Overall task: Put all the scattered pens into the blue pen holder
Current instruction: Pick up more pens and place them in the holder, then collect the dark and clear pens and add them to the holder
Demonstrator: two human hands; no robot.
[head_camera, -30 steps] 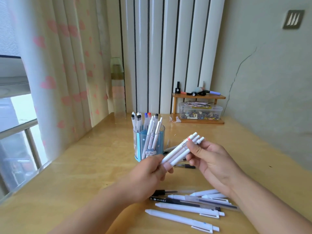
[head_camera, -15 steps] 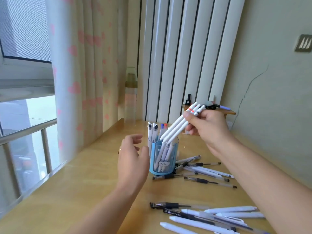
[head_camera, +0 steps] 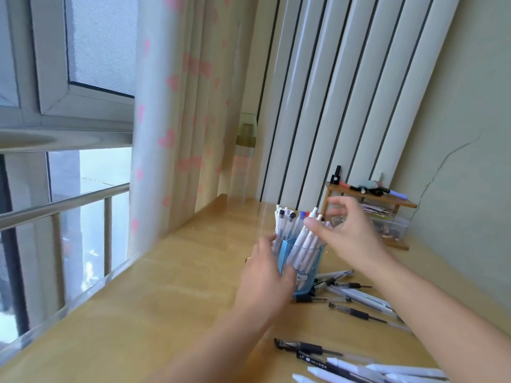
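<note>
- The wooden table (head_camera: 171, 294) runs along a window (head_camera: 83, 45), with a curtain printed with pink hearts (head_camera: 177, 106) hanging at its far edge.
- White vertical panels (head_camera: 331, 92) cover the wall behind the table.
- A small wooden shelf (head_camera: 370, 195) stands at the far right, carrying small dark and coloured items too blurred to tell apart.
- The left hand (head_camera: 265, 280) is wrapped around the left side of the blue pen holder (head_camera: 309, 261), its grip curled against the wall with the thumb on the front.
- The right hand (head_camera: 351, 233) hovers just above the holder's rim, its grip spread: thumb and fingers apart, holding nothing.
- The holder stands upright near the middle of the table, packed with white pens (head_camera: 302, 241) leaning to the right.
- Loose pens (head_camera: 356, 297) lie on the table just right of the holder, one of them touching its base.
- More scattered pens (head_camera: 345, 363), black and white, lie near the bottom edge, well apart from the holder.
</note>
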